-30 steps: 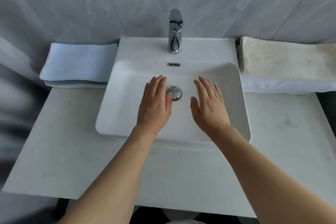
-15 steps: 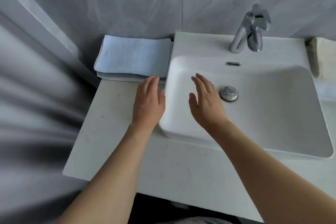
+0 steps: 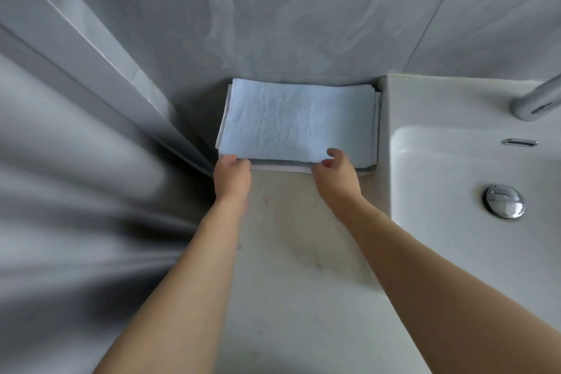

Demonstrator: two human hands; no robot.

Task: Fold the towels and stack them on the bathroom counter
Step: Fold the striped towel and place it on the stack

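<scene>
Grey tiled walls back a pale counter [image 3: 303, 282], where a folded light blue towel [image 3: 297, 121] tops a small stack in the corner, just beside the white sink [image 3: 455, 179]. At its near edge, the left hand [image 3: 232, 176] grips one corner with curled fingers; the right hand [image 3: 337, 176] pinches the other between thumb and fingers.

Towel stack [image 3: 299, 121] boxed by wall [image 3: 303, 24] behind, sink [image 3: 391, 112] right; counter [image 3: 297, 252] front open.

Pale counter [image 3: 297, 297] with folded blue towels [image 3: 297, 121] beside white sink [image 3: 455, 179].
</scene>
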